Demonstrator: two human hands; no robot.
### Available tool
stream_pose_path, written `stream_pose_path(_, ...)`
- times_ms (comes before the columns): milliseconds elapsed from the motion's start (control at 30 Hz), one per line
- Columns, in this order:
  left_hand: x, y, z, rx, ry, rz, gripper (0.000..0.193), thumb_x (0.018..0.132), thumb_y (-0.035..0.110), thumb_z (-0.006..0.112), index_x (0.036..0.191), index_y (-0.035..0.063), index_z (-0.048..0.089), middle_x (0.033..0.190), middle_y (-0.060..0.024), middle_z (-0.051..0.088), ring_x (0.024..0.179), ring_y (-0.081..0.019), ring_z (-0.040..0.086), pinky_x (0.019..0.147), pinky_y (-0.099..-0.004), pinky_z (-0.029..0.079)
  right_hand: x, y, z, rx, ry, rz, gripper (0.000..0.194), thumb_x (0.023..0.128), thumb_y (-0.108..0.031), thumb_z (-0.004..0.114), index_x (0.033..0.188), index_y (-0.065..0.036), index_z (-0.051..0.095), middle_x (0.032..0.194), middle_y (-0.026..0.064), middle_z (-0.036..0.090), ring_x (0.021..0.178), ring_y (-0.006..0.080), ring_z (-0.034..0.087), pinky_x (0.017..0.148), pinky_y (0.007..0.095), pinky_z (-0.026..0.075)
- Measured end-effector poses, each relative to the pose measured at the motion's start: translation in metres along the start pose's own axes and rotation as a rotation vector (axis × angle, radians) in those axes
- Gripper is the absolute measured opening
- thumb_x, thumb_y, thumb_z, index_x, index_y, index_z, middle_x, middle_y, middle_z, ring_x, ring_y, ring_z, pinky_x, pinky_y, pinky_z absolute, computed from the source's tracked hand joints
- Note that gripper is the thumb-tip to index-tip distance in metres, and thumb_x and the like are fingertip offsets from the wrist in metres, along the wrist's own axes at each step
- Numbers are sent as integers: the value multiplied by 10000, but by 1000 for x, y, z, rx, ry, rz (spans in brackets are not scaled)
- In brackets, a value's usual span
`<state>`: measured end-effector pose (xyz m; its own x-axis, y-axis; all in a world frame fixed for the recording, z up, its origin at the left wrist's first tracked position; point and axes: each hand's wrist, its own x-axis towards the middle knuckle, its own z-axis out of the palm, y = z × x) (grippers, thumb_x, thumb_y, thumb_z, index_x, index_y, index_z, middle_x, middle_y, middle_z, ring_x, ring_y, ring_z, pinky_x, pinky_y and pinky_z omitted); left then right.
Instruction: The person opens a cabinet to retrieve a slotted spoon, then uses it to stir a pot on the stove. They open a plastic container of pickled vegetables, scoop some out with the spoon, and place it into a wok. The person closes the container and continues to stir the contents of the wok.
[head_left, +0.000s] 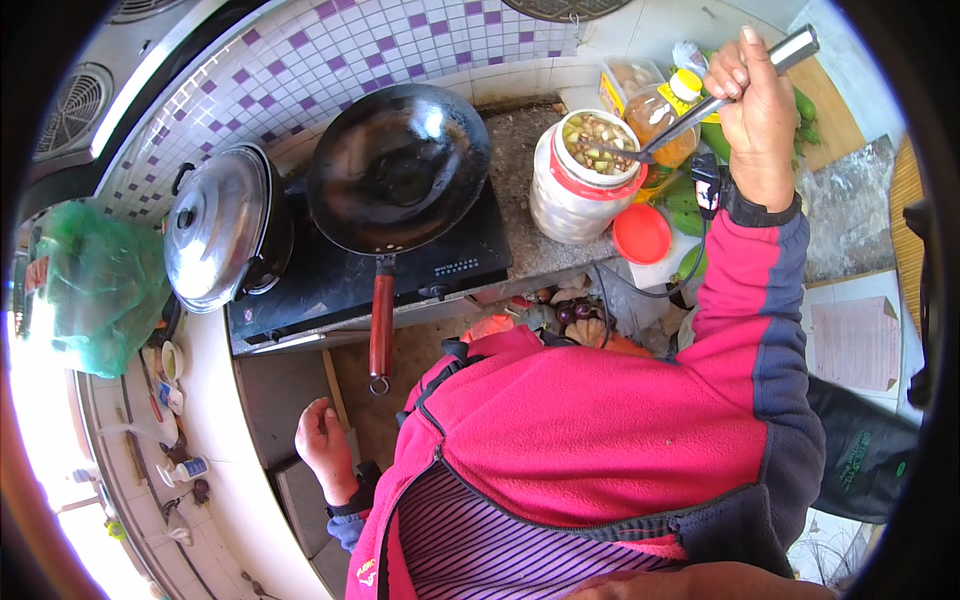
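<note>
My right hand (754, 101) grips the metal handle of a long-handled utensil (686, 120), probably a ladle. Its lower end dips into a white plastic jar (570, 199) with a red collar, and its head is hidden. Chopped pale-green and brown pieces in liquid, perhaps pickles (592, 139), fill the jar almost to its mouth. Beside the jar lies a round red lid (642, 234). My left hand (326, 450) hangs low beside my body, fingers loosely bent, with nothing seen in it. A wok (405, 180) rests on the black gas stove (465, 240), its red handle (381, 322) pointing towards me.
Left of the wok stands a lidded metal pot (221, 225). A green plastic bag (94, 289) sits farther left. Behind the jar are a yellow-capped oil bottle (660, 120) and a plastic tub (628, 79). Green vegetables (682, 199) lie to its right, near a black cable (675, 289).
</note>
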<state>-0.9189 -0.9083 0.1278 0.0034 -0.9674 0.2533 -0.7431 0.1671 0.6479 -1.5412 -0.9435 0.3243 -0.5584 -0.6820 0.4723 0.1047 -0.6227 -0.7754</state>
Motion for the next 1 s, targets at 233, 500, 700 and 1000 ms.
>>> stream_pose_path(233,14,18,-5,-29,-15,50,157,878,-22,636,1022,-8,698,913,-123,704,803,-215,678,739,-327,542,-19,-10,4,-20,21,-51,304,1028,-235,580,783,-123,440,659,-30,372,588,84,351,575,270,315)
stream_pose_path(500,25,41,-2,-24,-51,131,167,856,-24,672,1013,19,709,912,-116,713,816,-248,694,747,-336,549,-71,-8,61,54,-296,-197,349,1031,-288,564,754,-143,408,642,-39,362,587,88,344,572,264,314)
stream_pose_path(700,39,84,-11,-209,-236,159,172,859,-29,667,1023,7,705,900,-134,716,784,-231,707,723,-315,547,-102,74,147,-15,-851,-726,198,948,-216,687,870,-76,569,638,42,538,503,201,491,480,342,420)
stream_pose_path(1000,46,107,-10,-888,-714,-59,457,1028,391,578,1180,-40,590,986,-97,702,903,-164,655,834,-308,518,-182,168,261,-432,-1408,-990,139,778,-271,644,727,-165,570,755,-26,547,780,182,587,658,339,472)
